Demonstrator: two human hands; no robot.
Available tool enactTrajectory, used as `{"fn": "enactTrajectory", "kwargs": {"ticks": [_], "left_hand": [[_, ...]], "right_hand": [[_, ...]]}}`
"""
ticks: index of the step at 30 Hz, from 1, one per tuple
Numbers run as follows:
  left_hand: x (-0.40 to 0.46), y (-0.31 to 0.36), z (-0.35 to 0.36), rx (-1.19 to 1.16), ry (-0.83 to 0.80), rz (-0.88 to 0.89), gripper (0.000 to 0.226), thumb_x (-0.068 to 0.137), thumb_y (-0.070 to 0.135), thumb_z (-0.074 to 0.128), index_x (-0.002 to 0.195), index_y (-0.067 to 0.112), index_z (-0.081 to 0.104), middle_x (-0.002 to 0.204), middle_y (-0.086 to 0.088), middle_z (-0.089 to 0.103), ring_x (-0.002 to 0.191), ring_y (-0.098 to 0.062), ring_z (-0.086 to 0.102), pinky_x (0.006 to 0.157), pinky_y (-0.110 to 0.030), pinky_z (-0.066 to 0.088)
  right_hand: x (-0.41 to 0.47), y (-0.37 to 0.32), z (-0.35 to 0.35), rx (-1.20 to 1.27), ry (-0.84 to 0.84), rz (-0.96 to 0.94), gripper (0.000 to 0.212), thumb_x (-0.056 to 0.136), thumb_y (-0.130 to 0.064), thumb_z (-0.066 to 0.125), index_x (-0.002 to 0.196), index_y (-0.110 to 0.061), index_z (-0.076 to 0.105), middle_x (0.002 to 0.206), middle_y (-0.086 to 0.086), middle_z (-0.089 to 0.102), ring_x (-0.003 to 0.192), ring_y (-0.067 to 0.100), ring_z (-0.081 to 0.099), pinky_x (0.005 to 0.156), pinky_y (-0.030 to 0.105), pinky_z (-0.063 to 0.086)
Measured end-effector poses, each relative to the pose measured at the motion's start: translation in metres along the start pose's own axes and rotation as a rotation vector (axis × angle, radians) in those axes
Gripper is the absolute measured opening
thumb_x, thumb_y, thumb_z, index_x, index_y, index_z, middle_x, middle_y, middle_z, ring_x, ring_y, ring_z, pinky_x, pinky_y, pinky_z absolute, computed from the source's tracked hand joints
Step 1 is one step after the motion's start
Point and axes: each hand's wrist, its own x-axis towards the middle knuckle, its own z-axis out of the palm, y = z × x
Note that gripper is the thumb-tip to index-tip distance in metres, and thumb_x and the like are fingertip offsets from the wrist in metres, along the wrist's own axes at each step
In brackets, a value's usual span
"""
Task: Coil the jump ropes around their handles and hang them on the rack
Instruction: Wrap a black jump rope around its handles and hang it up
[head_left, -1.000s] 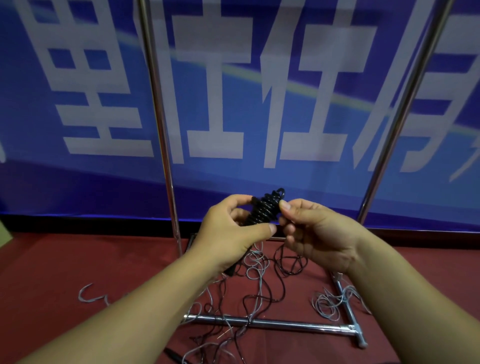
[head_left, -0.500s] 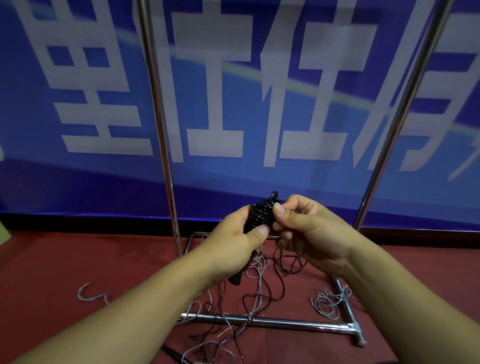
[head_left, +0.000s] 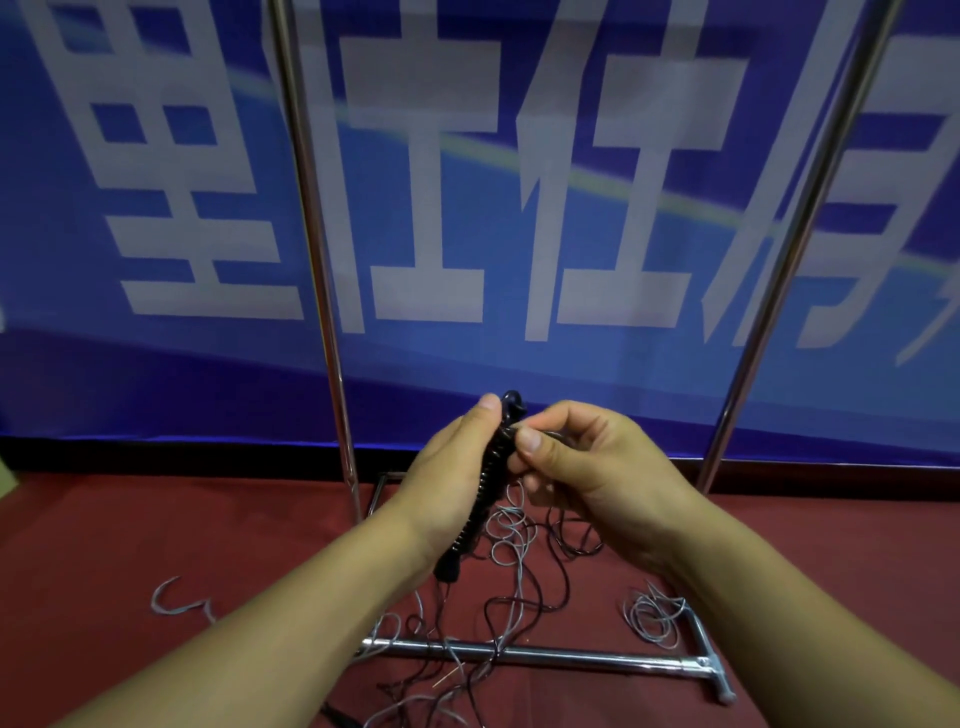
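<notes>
- The left hand (head_left: 447, 478) is curled around a black jump-rope handle (head_left: 485, 483) wound with rope, held tilted in front of the rack (head_left: 317, 260).
- The right hand (head_left: 587, 467) pinches the rope by the handle's far end.
- Loose ropes (head_left: 514, 587) lie tangled on the red floor (head_left: 104, 545) around the rack's base.

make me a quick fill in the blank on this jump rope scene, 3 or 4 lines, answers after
1. The left hand grips a black handle wound with ____.
2. The right hand pinches the rope near the handle's ____ end.
3. Loose rope lies tangled on the ____ floor.
4. The rack behind the hands is made of shiny ____.

Missing words: rope; top; red; metal
</notes>
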Motion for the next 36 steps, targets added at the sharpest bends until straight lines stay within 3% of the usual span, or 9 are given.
{"fn": "enactTrajectory", "kwargs": {"ticks": [3,7,11,15,20,23,26,31,36], "left_hand": [[-0.002,0.006,0.003,0.023,0.035,0.007,0.052,0.104,0.049,0.034,0.082,0.016,0.069,0.074,-0.004,0.069,0.079,-0.017,0.066,0.086,-0.036,0.051],[0.001,0.01,0.006,0.058,0.152,0.016,0.046,0.104,0.045,0.039,0.089,0.021,0.075,0.078,0.007,0.073,0.086,-0.014,0.068,0.091,-0.037,0.05],[0.0,0.01,0.005,0.096,0.128,-0.003,0.045,0.105,0.045,0.036,0.099,0.023,0.076,0.094,0.004,0.077,0.1,-0.016,0.07,0.101,-0.04,0.05],[0.0,0.009,0.003,0.144,0.131,-0.011,0.045,0.105,0.043,0.035,0.093,0.02,0.072,0.08,0.009,0.071,0.079,-0.007,0.065,0.075,-0.028,0.049],[-0.002,0.01,0.006,0.128,0.115,-0.026,0.049,0.107,0.036,0.032,0.077,0.019,0.067,0.054,0.011,0.065,0.049,0.002,0.058,0.049,-0.013,0.043],[-0.003,0.01,0.009,0.137,0.109,-0.03,0.052,0.107,0.037,0.03,0.073,0.018,0.065,0.054,0.007,0.064,0.049,-0.002,0.055,0.056,-0.022,0.044],[-0.003,0.009,0.011,0.095,0.103,-0.043,0.051,0.107,0.037,0.03,0.074,0.015,0.062,0.056,0.001,0.061,0.054,-0.014,0.052,0.062,-0.03,0.041],[0.002,0.005,0.014,0.068,0.058,-0.016,0.046,0.108,0.034,0.026,0.103,0.005,0.061,0.065,-0.01,0.062,0.056,-0.021,0.052,0.054,-0.028,0.042],[0.005,-0.001,0.011,0.138,0.044,0.015,0.038,0.106,0.031,0.027,0.109,0.02,0.063,0.068,-0.01,0.066,0.063,-0.023,0.057,0.061,-0.033,0.043]], "right_hand": [[-0.002,-0.001,0.003,-0.055,0.077,-0.052,0.017,0.092,-0.023,0.062,0.092,-0.008,0.069,0.066,0.009,0.067,0.053,0.015,0.06,0.053,0.022,0.049],[-0.005,-0.002,0.01,0.017,0.172,-0.012,0.025,0.093,-0.035,0.059,0.088,-0.014,0.072,0.056,0.009,0.059,0.043,0.016,0.052,0.044,0.022,0.044],[-0.005,-0.004,0.01,0.09,0.2,0.05,0.026,0.09,-0.034,0.066,0.089,-0.009,0.072,0.066,0.006,0.064,0.053,0.012,0.057,0.054,0.022,0.049],[-0.004,-0.003,0.007,0.061,0.239,-0.003,0.026,0.093,-0.032,0.066,0.087,-0.008,0.074,0.067,0.006,0.064,0.055,0.013,0.056,0.056,0.026,0.048],[-0.008,-0.007,0.004,-0.056,0.258,-0.125,0.016,0.095,-0.012,0.065,0.111,-0.014,0.063,0.068,0.006,0.068,0.065,0.013,0.065,0.06,0.023,0.051],[-0.01,-0.009,0.001,-0.152,0.284,-0.157,0.022,0.096,-0.009,0.064,0.115,-0.018,0.056,0.077,0.015,0.071,0.071,0.011,0.072,0.062,0.017,0.051],[-0.009,-0.009,-0.001,-0.231,0.293,-0.156,0.015,0.098,-0.007,0.06,0.107,-0.018,0.056,0.085,0.008,0.077,0.074,0.007,0.073,0.063,0.017,0.052],[-0.007,-0.011,-0.009,-0.32,0.311,-0.172,0.016,0.096,-0.005,0.062,0.096,-0.02,0.062,0.082,0.0,0.078,0.081,0.012,0.075,0.07,0.025,0.055],[-0.008,-0.011,-0.013,-0.448,0.331,-0.184,0.022,0.092,-0.002,0.067,0.087,-0.024,0.068,0.076,-0.003,0.077,0.073,0.007,0.074,0.07,0.021,0.056]]}}
